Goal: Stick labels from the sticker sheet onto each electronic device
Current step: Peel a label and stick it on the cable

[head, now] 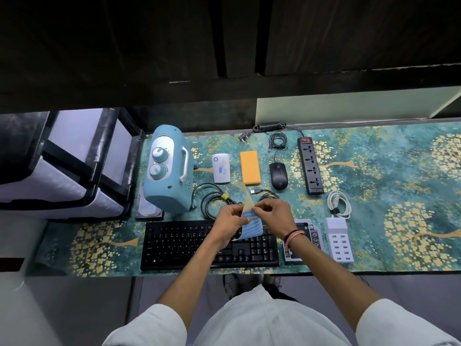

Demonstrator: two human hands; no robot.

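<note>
- my left hand point(230, 221) grips the sticker sheet point(250, 222) above the keyboard point(179, 243); right hand point(273, 211) pinches a label at its edge.
- the label may tear or fold onto itself if i peel fast.

No readable words here. The keyboard point(209, 243) shows white key legends, too small to make out. The white device point(221, 168) carries a blue ring mark and a small blue label, its print illegible. The sticker sheet point(250, 221) shows blue strips, no legible text. The drive caddy point(303, 236) has tiny unreadable markings.
</note>
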